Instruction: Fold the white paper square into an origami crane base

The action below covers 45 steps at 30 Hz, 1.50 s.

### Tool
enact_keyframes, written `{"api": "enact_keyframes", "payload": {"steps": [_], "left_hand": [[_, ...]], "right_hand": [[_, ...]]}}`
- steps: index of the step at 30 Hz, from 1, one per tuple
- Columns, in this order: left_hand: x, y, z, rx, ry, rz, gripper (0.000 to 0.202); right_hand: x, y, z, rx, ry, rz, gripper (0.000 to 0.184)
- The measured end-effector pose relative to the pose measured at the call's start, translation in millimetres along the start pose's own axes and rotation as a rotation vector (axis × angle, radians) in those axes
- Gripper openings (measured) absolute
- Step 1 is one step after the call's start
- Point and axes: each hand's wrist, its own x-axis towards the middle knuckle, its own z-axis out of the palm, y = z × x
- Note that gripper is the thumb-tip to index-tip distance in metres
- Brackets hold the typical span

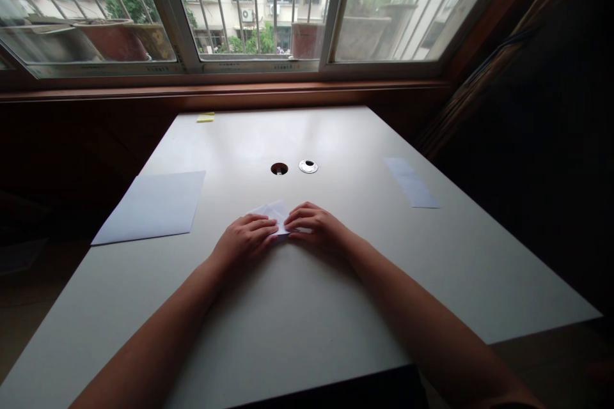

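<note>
– Paper first: where does it sit in the head view?

– A small folded white paper piece (274,213) lies on the white worktop (307,307), about midway between its left and right edges and nearer the near edge than the far one. It lies flat.

– And the hands?

– Both are palm down on it. The left hand (244,239) comes in from the left and the right hand (319,225) from the right. Their fingertips almost meet over the paper's near part, pressing it to the worktop with flat, uncurled fingers. Neither hand pinches or lifts anything.

– Which way does the paper run from them?

– Away from the person, towards the far edge. The uncovered part pokes out just beyond the fingertips, and its folded corner leans a little to the left. Both hands are equally close, since both touch it. How far it reaches under the fingers I cannot tell.

– Anything else on the worktop?

– A larger flat white paper sheet (151,206) lies at the left edge, well apart. A narrow white paper strip (411,182) lies towards the right edge. A round cable hole (279,169) and a silver round cap (307,166) sit beyond the hands. A yellow sticky pad (205,117) is near the far left corner.
</note>
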Motion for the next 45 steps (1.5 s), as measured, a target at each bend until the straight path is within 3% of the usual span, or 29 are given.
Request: {"api": "enact_keyframes", "payload": {"steps": [10, 23, 33, 45], "left_hand": [[-0.7, 0.7, -1.4, -0.158, -0.025, -0.067, 0.021], [2.3, 6.0, -3.0, -0.227, -0.049, -0.359, 0.019], [4.5, 6.2, 0.8, -0.433, 0.102, -0.534, 0.027], [1.7, -1.7, 7.4, -0.115, 0.034, -0.312, 0.016]], "right_hand": [[0.9, -0.3, 0.3, 0.034, 0.010, 0.068, 0.006], [2.8, -4.1, 4.1, 0.004, -0.006, 0.204, 0.010], [7.5, -9.4, 13.5, 0.010, -0.019, 0.395, 0.013], [8.3, -14.7, 16.3, -0.030, 0.010, 0.404, 0.012]]}}
